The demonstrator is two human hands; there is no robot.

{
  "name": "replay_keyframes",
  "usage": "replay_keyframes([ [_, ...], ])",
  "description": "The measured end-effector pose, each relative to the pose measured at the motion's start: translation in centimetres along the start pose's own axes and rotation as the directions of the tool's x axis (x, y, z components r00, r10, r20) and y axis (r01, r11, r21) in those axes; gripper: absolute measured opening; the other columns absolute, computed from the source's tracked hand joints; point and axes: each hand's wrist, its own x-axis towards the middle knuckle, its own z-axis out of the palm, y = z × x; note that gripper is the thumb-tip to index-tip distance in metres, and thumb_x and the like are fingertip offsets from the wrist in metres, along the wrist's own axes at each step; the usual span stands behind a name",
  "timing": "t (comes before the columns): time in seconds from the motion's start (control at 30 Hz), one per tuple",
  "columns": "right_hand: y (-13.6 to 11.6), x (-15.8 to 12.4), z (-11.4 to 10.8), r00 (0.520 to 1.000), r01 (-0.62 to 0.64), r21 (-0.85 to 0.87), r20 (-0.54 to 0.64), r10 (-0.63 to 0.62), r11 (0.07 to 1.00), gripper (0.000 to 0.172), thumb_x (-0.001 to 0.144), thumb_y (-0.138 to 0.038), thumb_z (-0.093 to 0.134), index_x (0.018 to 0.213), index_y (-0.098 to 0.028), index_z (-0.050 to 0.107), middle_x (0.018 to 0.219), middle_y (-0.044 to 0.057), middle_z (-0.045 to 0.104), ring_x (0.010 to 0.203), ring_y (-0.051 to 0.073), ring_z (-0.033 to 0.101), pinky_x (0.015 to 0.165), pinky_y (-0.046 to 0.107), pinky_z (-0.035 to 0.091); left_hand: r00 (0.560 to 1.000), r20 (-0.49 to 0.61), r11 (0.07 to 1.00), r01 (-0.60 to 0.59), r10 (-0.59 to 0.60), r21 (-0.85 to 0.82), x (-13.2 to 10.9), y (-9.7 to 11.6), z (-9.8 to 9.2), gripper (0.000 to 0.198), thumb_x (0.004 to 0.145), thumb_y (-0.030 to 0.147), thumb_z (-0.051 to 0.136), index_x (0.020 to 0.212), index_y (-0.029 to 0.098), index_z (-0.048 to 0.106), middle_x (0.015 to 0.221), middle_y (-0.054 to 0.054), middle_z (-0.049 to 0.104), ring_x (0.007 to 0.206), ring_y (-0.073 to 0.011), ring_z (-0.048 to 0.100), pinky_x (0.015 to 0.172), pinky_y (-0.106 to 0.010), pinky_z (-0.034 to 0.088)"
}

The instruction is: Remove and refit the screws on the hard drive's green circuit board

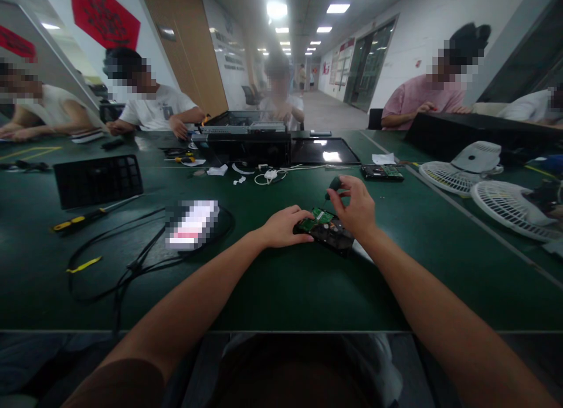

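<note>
A hard drive [336, 235] with a green circuit board facing up lies on the green table before me. Its left end is gripped by my left hand [288, 226], thumb at the near edge and fingers over the board. Above the board, my right hand [355, 206] pinches the dark handle of a small screwdriver [335, 184]. The screwdriver stands nearly upright, its tip toward the board; whether it touches a screw I cannot tell.
A lit phone [193, 225] and black cables [132, 267] lie to the left, near a yellow-black screwdriver [79, 220] and a dark screen [99, 181]. Another hard drive [382, 172] and white fan parts [457, 167] are on the right. Several people sit across the table [272, 296].
</note>
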Motion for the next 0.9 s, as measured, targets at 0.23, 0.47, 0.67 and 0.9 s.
replay_keyframes([
  [0.23,-0.09,-0.04,0.21,0.994,-0.104,0.02,-0.016,0.104,0.994,0.033,0.097,-0.033,0.066,0.126,-0.022,0.055,0.114,0.012,0.071,0.085,0.022,0.074,0.077,0.043,0.066,1.0,-0.005,1.0,-0.017,0.017,0.013,0.01,-0.15,0.13,0.063,0.088,0.064,0.073,0.138,0.028,0.06,0.114,-0.007,0.059,0.099,-0.0266,0.062,0.084,-0.038,0.05],
  [0.47,-0.15,0.14,0.29,0.989,-0.14,0.081,-0.038,0.143,0.987,0.044,0.095,-0.035,0.069,0.134,-0.025,0.052,0.117,0.011,0.07,0.095,0.025,0.074,0.073,0.041,0.066,1.0,-0.013,1.0,-0.02,0.02,0.008,-0.09,-0.09,0.07,0.062,0.089,0.062,0.074,0.138,0.028,0.06,0.114,-0.007,0.059,0.1,-0.0265,0.062,0.084,-0.038,0.05],
  [0.67,0.21,0.02,0.25,0.995,-0.099,0.042,-0.024,0.1,0.994,0.037,0.097,-0.035,0.066,0.13,-0.023,0.055,0.112,0.011,0.068,0.089,0.023,0.073,0.069,0.04,0.066,1.0,-0.013,1.0,-0.018,0.018,0.004,-0.06,-0.11,0.09,0.062,0.088,0.063,0.074,0.138,0.028,0.06,0.118,-0.008,0.06,0.102,-0.0269,0.062,0.086,-0.039,0.051],
  [0.9,0.27,-0.1,0.26,0.998,-0.058,0.015,-0.005,0.058,0.998,0.039,0.098,-0.03,0.062,0.135,-0.023,0.052,0.121,0.013,0.065,0.092,0.023,0.071,0.07,0.041,0.065,1.0,-0.003,1.0,-0.006,0.006,0.007,-0.02,-0.11,0.09,0.063,0.088,0.063,0.074,0.138,0.028,0.06,0.117,-0.008,0.06,0.099,-0.0264,0.062,0.083,-0.038,0.051],
])
